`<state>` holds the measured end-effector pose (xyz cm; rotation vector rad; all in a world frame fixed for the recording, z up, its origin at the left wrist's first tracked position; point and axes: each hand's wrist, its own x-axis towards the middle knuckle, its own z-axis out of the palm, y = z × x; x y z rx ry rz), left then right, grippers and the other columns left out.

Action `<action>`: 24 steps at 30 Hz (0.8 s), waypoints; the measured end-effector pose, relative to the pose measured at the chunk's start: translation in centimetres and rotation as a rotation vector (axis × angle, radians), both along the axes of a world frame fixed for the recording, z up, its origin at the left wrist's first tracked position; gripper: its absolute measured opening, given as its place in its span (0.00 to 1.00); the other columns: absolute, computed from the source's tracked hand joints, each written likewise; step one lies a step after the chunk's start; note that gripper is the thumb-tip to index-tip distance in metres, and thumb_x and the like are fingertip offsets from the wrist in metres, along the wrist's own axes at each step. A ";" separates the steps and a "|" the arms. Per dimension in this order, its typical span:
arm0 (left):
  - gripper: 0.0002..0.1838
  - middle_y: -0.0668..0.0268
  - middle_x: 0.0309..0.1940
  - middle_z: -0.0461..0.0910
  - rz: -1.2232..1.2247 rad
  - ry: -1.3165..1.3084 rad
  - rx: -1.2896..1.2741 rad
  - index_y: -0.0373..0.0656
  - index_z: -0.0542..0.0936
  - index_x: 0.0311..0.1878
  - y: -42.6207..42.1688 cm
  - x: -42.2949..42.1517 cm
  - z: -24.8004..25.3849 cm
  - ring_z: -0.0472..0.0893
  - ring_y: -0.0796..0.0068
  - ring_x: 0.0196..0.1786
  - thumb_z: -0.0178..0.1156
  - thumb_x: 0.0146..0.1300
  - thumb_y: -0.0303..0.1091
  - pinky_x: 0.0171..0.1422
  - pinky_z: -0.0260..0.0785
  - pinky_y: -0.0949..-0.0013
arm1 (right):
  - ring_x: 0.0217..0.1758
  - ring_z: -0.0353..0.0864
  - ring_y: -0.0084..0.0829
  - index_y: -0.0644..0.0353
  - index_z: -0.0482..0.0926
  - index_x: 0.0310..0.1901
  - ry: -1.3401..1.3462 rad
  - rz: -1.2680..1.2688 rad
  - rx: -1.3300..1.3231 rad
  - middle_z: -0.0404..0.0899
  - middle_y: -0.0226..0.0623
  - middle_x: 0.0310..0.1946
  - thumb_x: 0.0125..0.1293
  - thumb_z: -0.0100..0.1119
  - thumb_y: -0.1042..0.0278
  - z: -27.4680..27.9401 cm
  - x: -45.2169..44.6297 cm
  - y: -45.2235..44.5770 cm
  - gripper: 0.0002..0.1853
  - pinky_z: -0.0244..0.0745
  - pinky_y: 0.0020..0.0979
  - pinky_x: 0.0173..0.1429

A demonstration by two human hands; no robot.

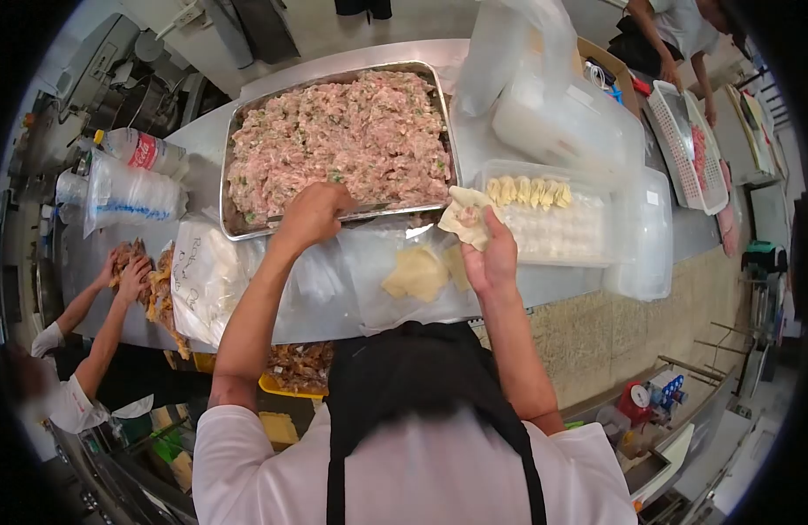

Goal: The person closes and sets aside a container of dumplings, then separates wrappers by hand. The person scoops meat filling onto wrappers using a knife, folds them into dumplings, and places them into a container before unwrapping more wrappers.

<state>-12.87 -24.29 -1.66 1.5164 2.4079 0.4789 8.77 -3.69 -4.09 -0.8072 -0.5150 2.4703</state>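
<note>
Head view: thin cream-coloured dough wrapper (463,217) with a pinkish dab, clamped in the fingers of the right hand (491,254), between two containers. To the left, a rectangular silver metal tray (450,140) full of pink, green-flecked minced meat (334,140), with the left hand (316,213) curled over its near edge; grip there impossible to tell. To the right, a clear plastic container (604,241) with a row of yellowish folded dumplings (528,192) and blurred whitish rounds. Below, a yellow crate (290,389) of brown pieces, partly hidden under the metal table (207,140).

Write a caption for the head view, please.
Left hand holding a dough wrapper, right hand at a tray of minced meat, with a row of folded dumplings nearby.
</note>
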 end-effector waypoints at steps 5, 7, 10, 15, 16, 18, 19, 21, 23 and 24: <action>0.22 0.59 0.34 0.85 -0.031 -0.207 0.152 0.41 0.88 0.47 -0.2 -1.4 -1.4 0.84 0.60 0.35 0.60 0.47 0.16 0.40 0.75 0.62 | 0.66 0.75 0.43 0.72 0.66 0.65 0.003 -0.008 0.051 0.74 0.49 0.62 0.80 0.43 0.65 -0.6 -0.1 0.2 0.21 0.70 0.45 0.73; 0.18 0.61 0.33 0.84 0.312 -0.824 0.067 0.36 0.87 0.50 -0.4 -0.6 -0.1 0.81 0.71 0.25 0.59 0.57 0.15 0.33 0.72 0.69 | 0.67 0.75 0.44 0.72 0.66 0.66 -0.007 -0.010 0.051 0.74 0.49 0.63 0.80 0.43 0.64 -0.3 -0.1 0.3 0.22 0.69 0.45 0.73; 0.14 0.64 0.34 0.82 0.305 -0.853 0.161 0.32 0.86 0.49 -0.4 0.5 1.4 0.76 0.80 0.20 0.58 0.63 0.15 0.28 0.68 0.74 | 0.68 0.73 0.45 0.71 0.66 0.67 0.003 -0.010 0.008 0.72 0.50 0.64 0.80 0.41 0.62 0.1 -0.6 0.0 0.23 0.66 0.47 0.75; 0.16 0.65 0.36 0.81 0.154 -0.634 0.456 0.39 0.87 0.50 0.5 4.5 0.6 0.79 0.76 0.29 0.61 0.61 0.15 0.33 0.70 0.70 | 0.72 0.68 0.48 0.70 0.64 0.69 0.092 0.072 -0.192 0.69 0.52 0.67 0.82 0.34 0.56 2.4 -2.4 -1.0 0.26 0.59 0.54 0.78; 0.17 0.66 0.38 0.80 0.063 -0.367 0.548 0.41 0.88 0.50 1.0 5.6 0.0 0.80 0.75 0.32 0.62 0.60 0.15 0.35 0.71 0.70 | 0.72 0.68 0.48 0.70 0.64 0.69 0.095 0.072 -0.192 0.69 0.52 0.67 0.82 0.34 0.56 2.3 -2.7 -1.1 0.26 0.59 0.54 0.78; 0.19 0.66 0.37 0.80 0.086 -0.273 0.437 0.46 0.88 0.49 0.4 7.5 -0.2 0.81 0.72 0.36 0.65 0.56 0.15 0.40 0.72 0.67 | 0.70 0.70 0.48 0.70 0.64 0.69 0.146 0.043 -0.239 0.71 0.51 0.65 0.82 0.33 0.58 1.4 -3.3 -0.9 0.26 0.61 0.52 0.77; 0.19 0.65 0.36 0.80 0.108 -0.245 0.365 0.45 0.88 0.49 0.1 8.0 0.6 0.80 0.70 0.35 0.65 0.55 0.15 0.39 0.72 0.67 | 0.70 0.70 0.48 0.70 0.64 0.69 0.149 0.038 -0.236 0.71 0.51 0.65 0.82 0.33 0.58 0.8 -3.5 -0.6 0.26 0.61 0.52 0.77; 0.19 0.63 0.34 0.80 0.212 -0.228 0.290 0.43 0.88 0.48 -0.3 9.3 3.9 0.80 0.67 0.34 0.65 0.54 0.14 0.37 0.71 0.68 | 0.68 0.72 0.47 0.71 0.63 0.69 0.082 -0.079 -0.215 0.72 0.51 0.64 0.82 0.33 0.59 -0.3 -3.2 -0.3 0.25 0.65 0.49 0.75; 0.19 0.62 0.33 0.80 0.231 -0.258 0.385 0.42 0.88 0.48 0.5 10.5 5.8 0.80 0.66 0.34 0.65 0.54 0.14 0.37 0.71 0.68 | 0.67 0.72 0.46 0.71 0.63 0.69 0.101 -0.073 -0.179 0.72 0.51 0.63 0.82 0.33 0.61 -0.1 -3.0 -0.3 0.24 0.66 0.48 0.74; 0.18 0.61 0.33 0.80 0.254 -0.277 0.482 0.42 0.88 0.48 0.7 11.0 6.2 0.81 0.66 0.34 0.65 0.54 0.14 0.37 0.71 0.69 | 0.66 0.73 0.46 0.71 0.63 0.69 0.129 -0.059 -0.144 0.72 0.50 0.63 0.82 0.34 0.62 0.3 -3.1 -0.4 0.24 0.67 0.47 0.74</action>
